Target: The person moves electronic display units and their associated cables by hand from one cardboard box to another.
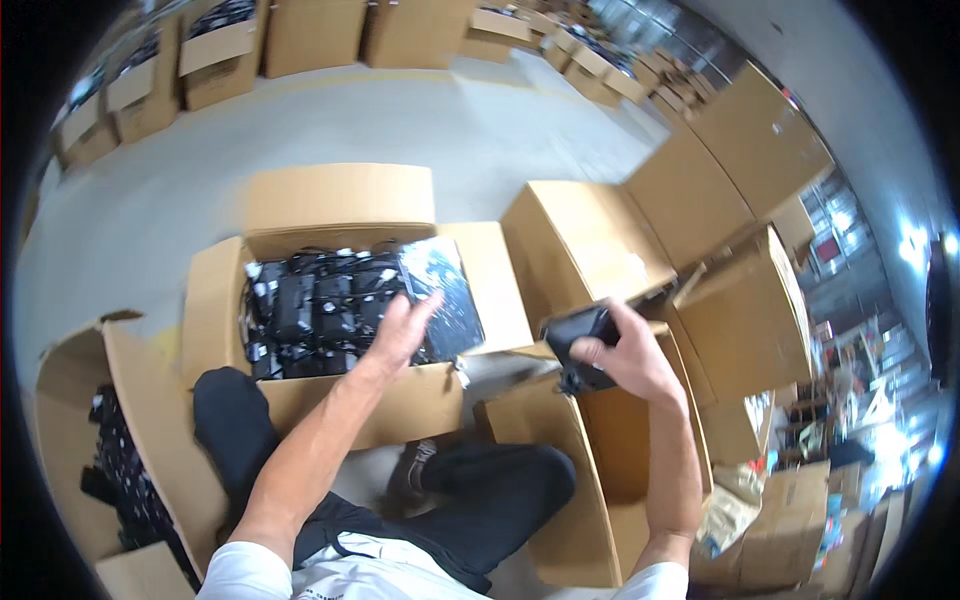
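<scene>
My right hand (632, 358) is closed around a black power adapter (578, 328), with a dark bit of cord hanging below it, over the edge of an open cardboard box (545, 440). My left hand (402, 330) reaches over another open carton (340, 195), its fingers stretched out and apart beside a flat dark item in shiny clear plastic (445, 310). That item lies along the carton's right side. Rows of black adapters (335, 320) with bundled cords and white tags fill the rest of the carton. Whether my left fingertips touch the plastic, I cannot tell.
At the left stands a tall carton (140, 400) with more black adapters (130, 480). Large open cartons (590, 240) rise at the right, their flaps spread. Across the grey floor (400, 120), filled boxes (215, 60) line the far side. My bent legs (500, 490) are between the boxes.
</scene>
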The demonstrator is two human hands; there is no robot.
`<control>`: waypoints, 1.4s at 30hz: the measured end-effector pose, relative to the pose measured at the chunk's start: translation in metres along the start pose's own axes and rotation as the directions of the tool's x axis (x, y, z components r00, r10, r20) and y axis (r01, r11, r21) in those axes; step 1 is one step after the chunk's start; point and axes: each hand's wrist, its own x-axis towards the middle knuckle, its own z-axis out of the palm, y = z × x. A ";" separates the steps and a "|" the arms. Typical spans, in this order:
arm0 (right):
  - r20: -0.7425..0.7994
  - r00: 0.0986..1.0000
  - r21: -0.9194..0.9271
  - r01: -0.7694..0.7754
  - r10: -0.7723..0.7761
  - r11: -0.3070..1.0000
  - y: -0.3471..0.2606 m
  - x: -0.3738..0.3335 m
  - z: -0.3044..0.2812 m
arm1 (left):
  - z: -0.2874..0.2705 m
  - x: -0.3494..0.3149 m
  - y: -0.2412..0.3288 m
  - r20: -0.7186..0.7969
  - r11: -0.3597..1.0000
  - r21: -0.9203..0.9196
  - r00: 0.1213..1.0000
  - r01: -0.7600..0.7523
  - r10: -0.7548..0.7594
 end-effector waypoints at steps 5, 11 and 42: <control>0.671 0.682 -0.588 0.728 -0.290 0.352 -0.087 0.032 0.083 | -0.009 -0.022 0.001 0.215 0.973 0.000 0.951 0.229 -0.223; 0.669 0.528 -0.428 0.849 -0.523 0.310 -0.118 0.050 0.136 | -0.016 -0.080 0.059 0.293 0.978 -0.070 0.941 0.196 -0.167; 0.496 0.859 0.252 0.002 -0.131 0.968 -0.005 0.224 0.424 | -0.333 0.032 0.100 -0.526 0.539 0.679 0.843 0.498 -0.116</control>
